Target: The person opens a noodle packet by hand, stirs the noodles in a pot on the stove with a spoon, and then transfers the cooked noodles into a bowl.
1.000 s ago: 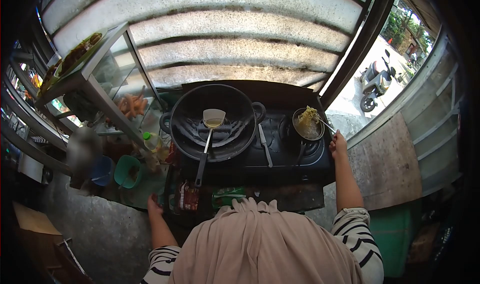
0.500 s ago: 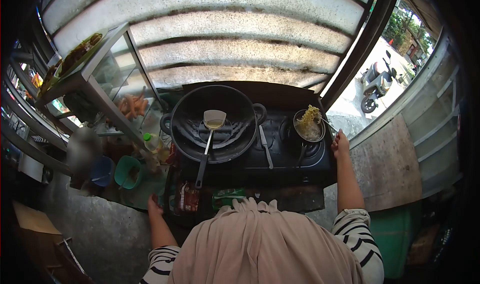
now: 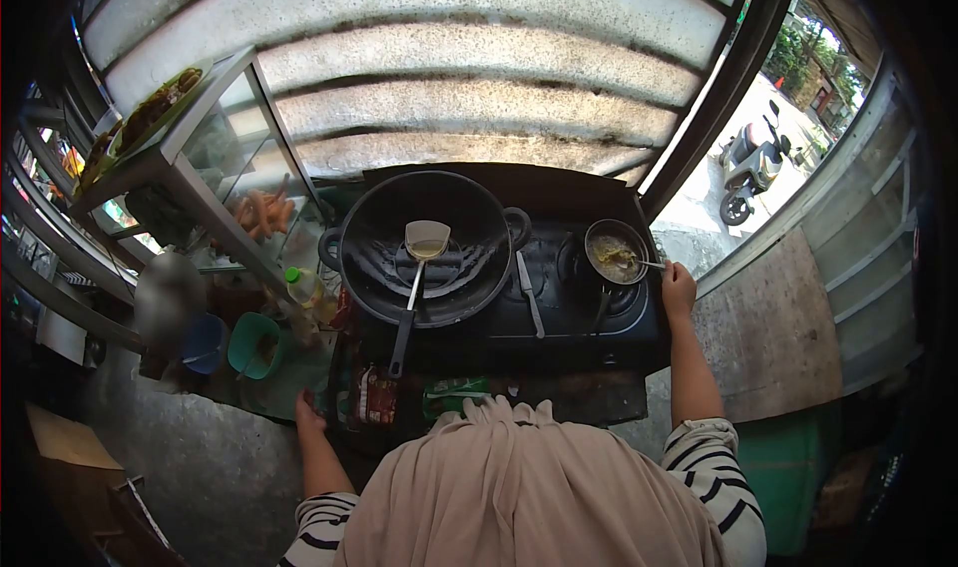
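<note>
My right hand (image 3: pixel 679 287) grips a thin metal utensil (image 3: pixel 647 264) whose tip lies in a small pot (image 3: pixel 616 253) of yellow noodles on the right burner of a black stove (image 3: pixel 569 297). The noodles sit low inside the pot. My left hand (image 3: pixel 309 410) rests on the counter edge at the lower left, beside food packets (image 3: pixel 377 392), holding nothing I can see. A large black wok (image 3: pixel 427 243) occupies the left burner, with a spatula (image 3: pixel 417 273) lying in it. A knife (image 3: pixel 529 287) lies on the stove between wok and pot.
A glass display case (image 3: pixel 215 158) with food stands at the left. Below it are an oil bottle (image 3: pixel 304 285) and green (image 3: pixel 254 342) and blue (image 3: pixel 205 339) cups. A corrugated wall rises behind the stove. A scooter (image 3: pixel 748 163) is parked outside at the right.
The noodles that were lifted above the small pot have gone back down into it. My right hand dropped slightly with the utensil. My left hand stayed put.
</note>
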The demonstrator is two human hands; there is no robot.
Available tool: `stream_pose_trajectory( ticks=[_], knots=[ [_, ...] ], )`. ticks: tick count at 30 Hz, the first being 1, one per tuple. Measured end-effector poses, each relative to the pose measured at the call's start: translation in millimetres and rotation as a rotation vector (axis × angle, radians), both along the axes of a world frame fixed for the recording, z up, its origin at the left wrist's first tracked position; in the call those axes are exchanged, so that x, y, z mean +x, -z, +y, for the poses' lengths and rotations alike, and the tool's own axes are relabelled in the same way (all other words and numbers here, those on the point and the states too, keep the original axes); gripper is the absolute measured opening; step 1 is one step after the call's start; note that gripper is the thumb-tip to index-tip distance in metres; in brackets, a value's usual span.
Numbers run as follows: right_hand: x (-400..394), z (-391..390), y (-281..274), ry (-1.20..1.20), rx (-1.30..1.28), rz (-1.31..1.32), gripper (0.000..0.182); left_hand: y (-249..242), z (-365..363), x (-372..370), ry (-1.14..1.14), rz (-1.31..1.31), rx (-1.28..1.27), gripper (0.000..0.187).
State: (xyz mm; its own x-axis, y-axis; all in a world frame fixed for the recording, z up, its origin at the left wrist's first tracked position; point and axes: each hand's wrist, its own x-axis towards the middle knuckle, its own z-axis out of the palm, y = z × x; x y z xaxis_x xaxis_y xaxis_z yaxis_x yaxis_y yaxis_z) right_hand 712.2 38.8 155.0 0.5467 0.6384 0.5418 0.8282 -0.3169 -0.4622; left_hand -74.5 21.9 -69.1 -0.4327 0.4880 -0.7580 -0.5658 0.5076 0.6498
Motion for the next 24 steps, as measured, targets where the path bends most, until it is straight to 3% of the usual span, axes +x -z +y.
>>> stream_pose_trajectory(
  ticks=[4, 11, 18, 20, 24],
  knots=[
    [-30, 0, -41, -0.02, -0.054, -0.143, 0.03, 4, 0, -1, 0.022, 0.014, 0.018, 0.043],
    [-43, -2, -41, -0.24, -0.175, -0.449, 0.03, 6, -1, -1, 0.006, 0.028, 0.025, 0.044],
    [-30, -2, -21, -0.06, -0.212, -0.384, 0.032, 3, -3, 1, -0.004, 0.026, 0.036, 0.037],
    [-31, -3, -8, -0.01, -0.274, -0.174, 0.03, 4, -3, 1, -0.001, 0.02, 0.044, 0.036],
    [-33, -3, 3, 0.026, -0.23, -0.06, 0.031, 0, -22, -5, 0.053, -0.054, 0.12, 0.032]
  ],
)
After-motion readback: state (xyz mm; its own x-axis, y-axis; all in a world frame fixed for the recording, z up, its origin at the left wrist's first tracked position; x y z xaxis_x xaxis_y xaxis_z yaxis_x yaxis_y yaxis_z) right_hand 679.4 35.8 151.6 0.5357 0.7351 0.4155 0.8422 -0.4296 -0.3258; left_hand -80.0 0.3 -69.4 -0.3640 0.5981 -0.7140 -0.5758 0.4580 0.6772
